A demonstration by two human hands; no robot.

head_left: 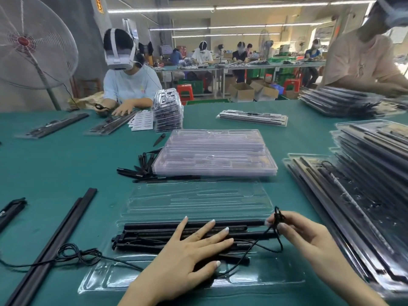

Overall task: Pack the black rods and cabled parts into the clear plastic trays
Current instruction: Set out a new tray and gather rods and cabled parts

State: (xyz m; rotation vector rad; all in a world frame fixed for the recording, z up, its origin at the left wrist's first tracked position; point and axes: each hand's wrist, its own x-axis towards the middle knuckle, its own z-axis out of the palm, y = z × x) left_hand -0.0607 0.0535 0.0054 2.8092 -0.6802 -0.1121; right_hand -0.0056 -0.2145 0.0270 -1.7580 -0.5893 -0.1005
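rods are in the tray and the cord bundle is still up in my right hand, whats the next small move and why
Probably lower the cord bundle into the open tray beside the black rods. The right hand pinches it above the rods' right end, its cord trailing loose across them, while the left hand lies flat on the rods, pinning them.

Black rods (189, 236) in a clear tray (106, 274) (green table cloth (66, 164) beneath)

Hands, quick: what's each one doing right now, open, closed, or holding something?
Left hand: open, fingers straight, pressing flat on the rods in the tray.
Right hand: closed, pinching the cable bundle above the rods' right end.
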